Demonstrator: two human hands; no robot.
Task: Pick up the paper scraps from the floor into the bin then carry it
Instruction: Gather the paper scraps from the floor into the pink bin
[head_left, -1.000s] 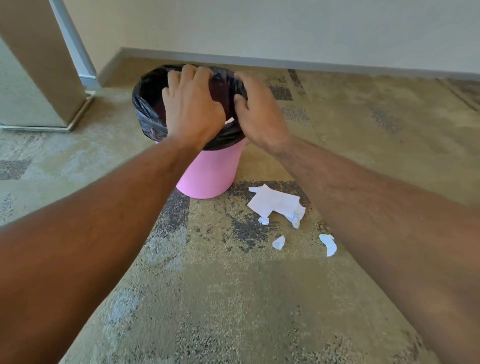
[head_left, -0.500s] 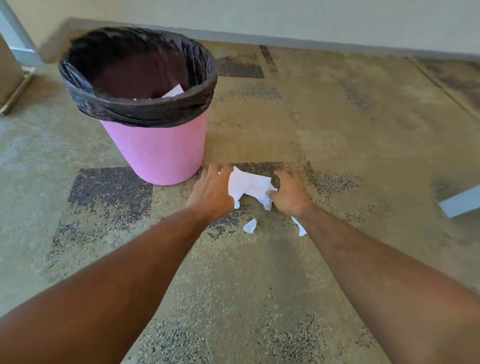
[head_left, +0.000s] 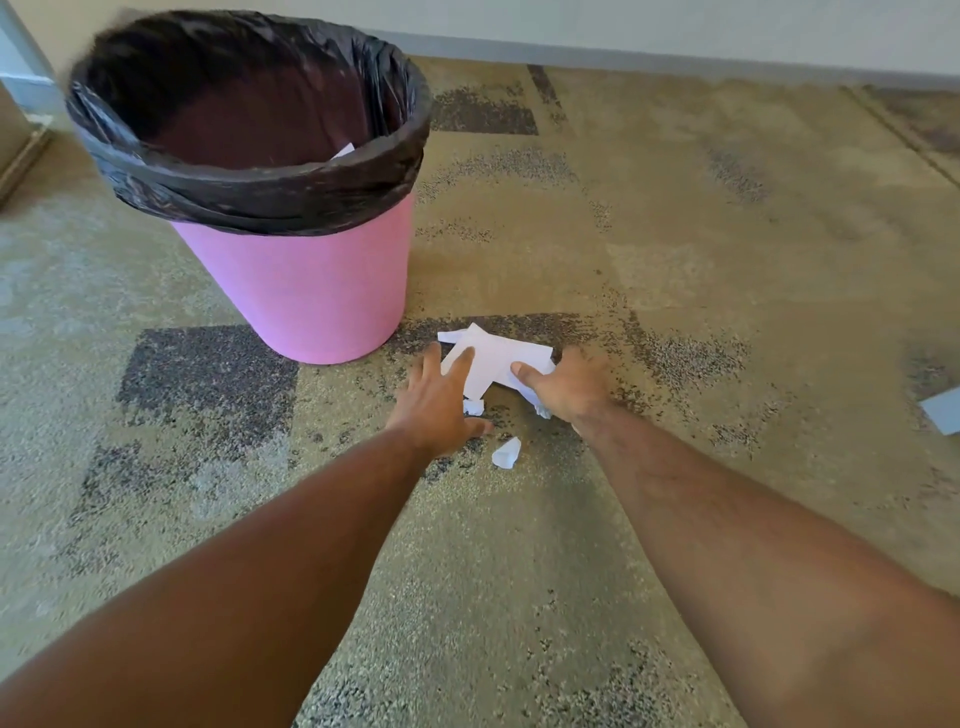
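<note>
Left hand fingers were spread and flat, tips pressed on the near-left edge of the big paper scrap, nothing pinched. Right hand was half-curled, thumb on the sheet's near-right part; its other fingers curved over the sheet's right end, and whether they had closed on paper could not be told. The two hands flanked the sheet, fingers apart, neither gripping cleanly.

Taking the pink bin as landmark: the big paper scrap lay on the carpet just right of the bin's base, near it but not touching. Its long axis ran roughly left-right, away from the bin, so each hand had one end. The left hand was the one nearer the bin; the right hand held the far end.

Small scraps: one crumpled bit just beside the left hand's thumb side, another under the right hand's heel, a third nearer the person, between the wrists, well clear of the bin. The bin stood upright with its black liner folded over the rim; a white corner showed inside.

Judgement: next was a scoop inward from both ends, then a lift up and left to the bin mouth. The loose bits likely needed a second pass.
</note>
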